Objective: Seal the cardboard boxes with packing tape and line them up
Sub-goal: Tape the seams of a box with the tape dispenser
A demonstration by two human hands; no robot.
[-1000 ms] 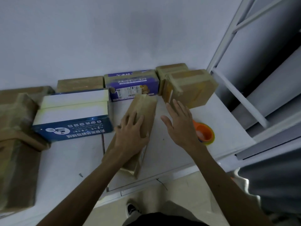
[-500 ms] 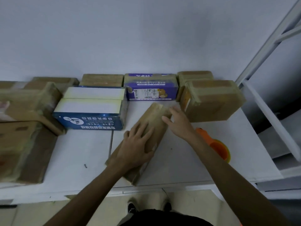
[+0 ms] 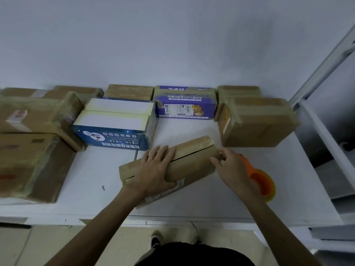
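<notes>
The scene is showing dim and flat, with a cold blue-grey cast lying over the wall point(image 3: 172, 45), which is darkening toward its upper corners. Light is arriving softly and evenly, so shadows are falling faint and soft-edged; a dull one is lying on the table point(image 3: 92, 169) beneath the left hand point(image 3: 153, 171) and the long box point(image 3: 192, 162). The white top of the blue box point(image 3: 115, 120) is glowing brightest, a yellowish fringe bleeding along its rims. The brown boxes point(image 3: 28, 160) at the table's left edge are smearing into blur. The wide lens is bowing the table's front edge and tilting the shelf frame point(image 3: 322, 62) at the right.
</notes>
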